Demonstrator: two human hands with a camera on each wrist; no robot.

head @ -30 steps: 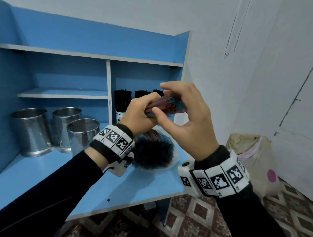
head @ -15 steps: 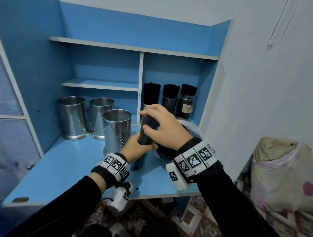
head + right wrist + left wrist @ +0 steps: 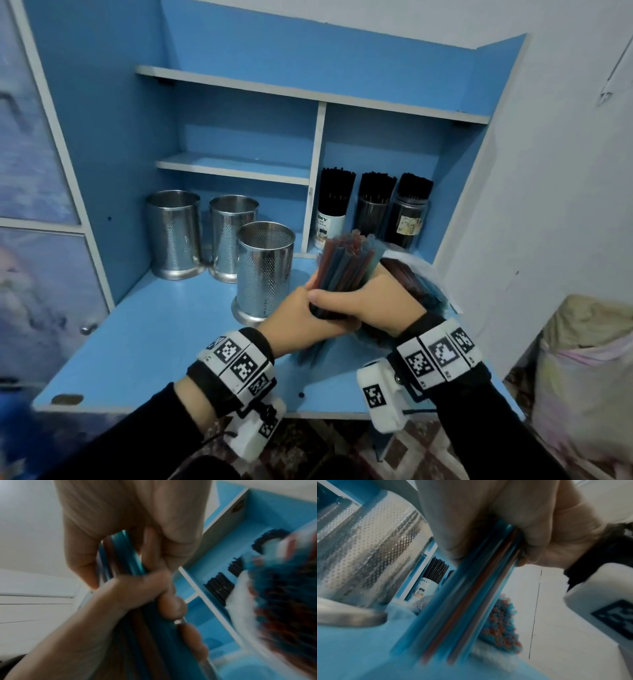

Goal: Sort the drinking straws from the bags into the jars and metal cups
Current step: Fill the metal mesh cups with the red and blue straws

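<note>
Head view. Both hands hold one upright bundle of blue and red plastic drinking straws over the blue laminate surface. Left hand wraps its fingers round the bundle's lower part; right hand clasps it from the right, thumb across the front. Straw tops fan out above the hands. Just left of the bundle stands a perforated steel cup; two more perforated steel cups stand behind it, near the back wall. In the right shelf compartment, three jars of black straws in a row: one white-labelled, one dark, one clear with a yellowish label. Behind the right hand lies a clear plastic bag of blue and red straws, on its side on the surface.

Left wrist view, blurred. Left hand curled round the straw bundle, which runs down to the surface; lower ends appear to touch it. Nearest steel cup at left. Bag's straw ends behind the bundle.

Right wrist view, blurred. Right hand gripping the straws from above, left hand's fingers closed around them below. Bag of straws at right.
</note>
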